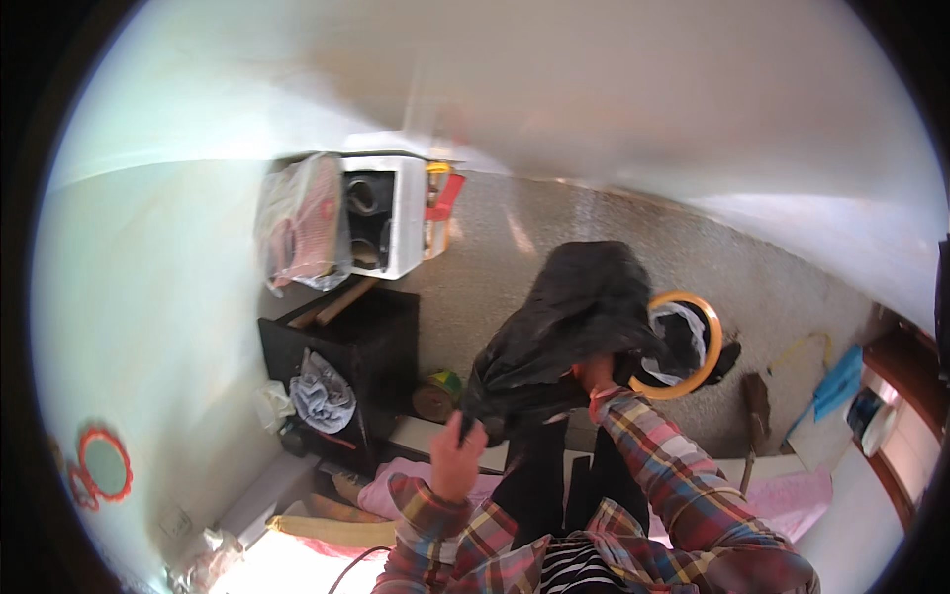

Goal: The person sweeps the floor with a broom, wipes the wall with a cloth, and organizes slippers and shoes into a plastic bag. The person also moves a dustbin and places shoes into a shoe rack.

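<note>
A large black bundle of cloth [564, 327] hangs in front of my legs, its folds blurred; whether it is a garment or a bag, I cannot tell. My right hand [596, 371] is at its lower right side, with the fingers mostly hidden in the folds. At the lower left of the cloth, my left hand [456, 454] is raised with its fingers bent around a small dark piece, perhaps an edge of the same cloth. Just right of the bundle stands a round bin with an orange rim [714, 338] and a pale plastic liner, partly covered by the cloth.
A black cabinet [393, 327] stands left, with a grey cloth [323, 393] on its side. Behind it are a white box [408, 223] and a clear plastic bag [308, 230]. A round tin [436, 397] sits beside the cabinet. A blue dustpan-like object [837, 382] lies right.
</note>
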Action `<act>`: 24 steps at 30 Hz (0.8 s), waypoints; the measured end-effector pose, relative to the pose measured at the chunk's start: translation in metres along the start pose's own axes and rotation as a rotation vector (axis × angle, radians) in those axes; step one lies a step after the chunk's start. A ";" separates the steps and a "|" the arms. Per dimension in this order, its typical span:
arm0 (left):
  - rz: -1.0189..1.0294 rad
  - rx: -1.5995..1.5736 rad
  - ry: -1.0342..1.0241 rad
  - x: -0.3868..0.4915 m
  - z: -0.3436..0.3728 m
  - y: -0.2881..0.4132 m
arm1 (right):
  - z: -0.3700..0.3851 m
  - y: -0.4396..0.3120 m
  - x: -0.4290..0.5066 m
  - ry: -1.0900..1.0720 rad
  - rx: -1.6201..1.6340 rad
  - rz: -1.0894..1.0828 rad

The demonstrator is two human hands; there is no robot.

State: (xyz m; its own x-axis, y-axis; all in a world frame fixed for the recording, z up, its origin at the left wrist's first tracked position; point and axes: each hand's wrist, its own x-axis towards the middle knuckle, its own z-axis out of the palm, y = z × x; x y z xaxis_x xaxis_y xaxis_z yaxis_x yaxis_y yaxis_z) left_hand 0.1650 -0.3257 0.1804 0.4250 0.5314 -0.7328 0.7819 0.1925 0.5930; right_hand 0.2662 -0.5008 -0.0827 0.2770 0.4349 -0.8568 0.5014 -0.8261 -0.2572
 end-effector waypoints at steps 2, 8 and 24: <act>0.362 0.208 -0.238 -0.016 0.016 0.004 | 0.025 0.004 0.000 0.210 0.245 -0.025; 0.664 0.432 -0.873 -0.013 0.017 -0.007 | 0.116 0.066 0.040 0.729 1.481 0.160; 0.754 0.871 -0.452 0.130 0.153 -0.036 | 0.036 -0.060 -0.077 0.583 0.877 -0.375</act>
State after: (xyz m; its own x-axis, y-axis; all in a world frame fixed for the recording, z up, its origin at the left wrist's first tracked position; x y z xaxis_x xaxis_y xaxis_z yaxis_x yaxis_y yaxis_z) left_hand 0.2621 -0.3898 0.0122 0.8846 -0.0948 -0.4567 0.2425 -0.7429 0.6239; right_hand 0.1849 -0.4977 -0.0173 0.6871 0.6209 -0.3774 -0.0540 -0.4743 -0.8787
